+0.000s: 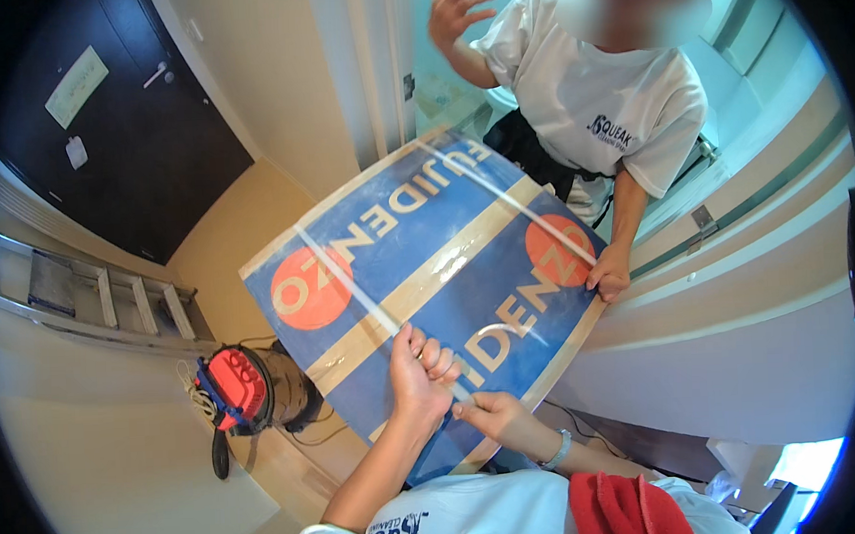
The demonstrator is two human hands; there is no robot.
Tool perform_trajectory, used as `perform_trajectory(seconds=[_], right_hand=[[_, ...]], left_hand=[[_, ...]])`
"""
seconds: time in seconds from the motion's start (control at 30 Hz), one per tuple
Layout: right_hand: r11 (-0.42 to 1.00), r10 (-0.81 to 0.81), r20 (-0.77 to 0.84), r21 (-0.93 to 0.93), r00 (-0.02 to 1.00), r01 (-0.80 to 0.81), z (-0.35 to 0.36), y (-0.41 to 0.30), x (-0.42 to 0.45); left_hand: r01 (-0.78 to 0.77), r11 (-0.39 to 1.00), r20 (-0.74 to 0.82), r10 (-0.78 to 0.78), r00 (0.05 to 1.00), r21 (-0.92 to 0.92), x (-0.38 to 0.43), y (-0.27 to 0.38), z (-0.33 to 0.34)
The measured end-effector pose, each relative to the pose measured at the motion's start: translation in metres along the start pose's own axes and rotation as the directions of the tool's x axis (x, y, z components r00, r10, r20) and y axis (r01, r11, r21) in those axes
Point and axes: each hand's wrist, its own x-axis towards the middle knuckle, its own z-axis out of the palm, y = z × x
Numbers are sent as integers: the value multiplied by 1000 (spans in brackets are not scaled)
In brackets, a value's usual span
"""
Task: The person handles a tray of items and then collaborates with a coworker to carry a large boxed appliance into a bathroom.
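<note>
A large blue Fujidenzo cardboard carton [485, 286] with orange circles and clear tape lies before me. Two white plastic straps cross its upper face. My left hand [421, 371] is closed in a fist around the near strap [349, 281]. Just below it, my right hand [495, 416] pinches the same strap near the carton's edge. A co-worker's hand [609, 275] holds the end of the far strap [503, 198] at the carton's right side. The strap's end inside my fingers is partly hidden.
A co-worker [577, 81] in a white shirt stands in a doorway across the carton, one hand [459, 11] raised. To the left are a red-topped canister vacuum cleaner [240, 390] and an aluminium stepladder [107, 295] against the wall. A dark door [121, 130] stands at upper left.
</note>
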Motion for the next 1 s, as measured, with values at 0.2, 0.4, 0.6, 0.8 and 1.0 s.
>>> perform_trajectory(seconds=[0.2, 0.4, 0.6, 0.8, 1.0], right_hand=[[992, 120, 9, -46, 993, -120, -6, -19, -5], [951, 169, -306, -201, 937, -237, 10, -48, -24], [931, 92, -415, -287, 905, -227, 31, -54, -33], [842, -16, -420, -495, 907, -214, 35, -50, -37], [760, -106, -456, -610, 884, -224, 33, -37, -27]], left_hand=[[87, 992, 229, -107, 968, 95, 5, 5, -7], [88, 672, 271, -410, 871, 735, 8, 54, -27], [-602, -180, 593, -108, 798, 778, 5, 126, -32], [-801, -513, 849, -230, 476, 310, 39, 153, -16], [-757, -590, 762, -341, 550, 281, 66, 168, -35]])
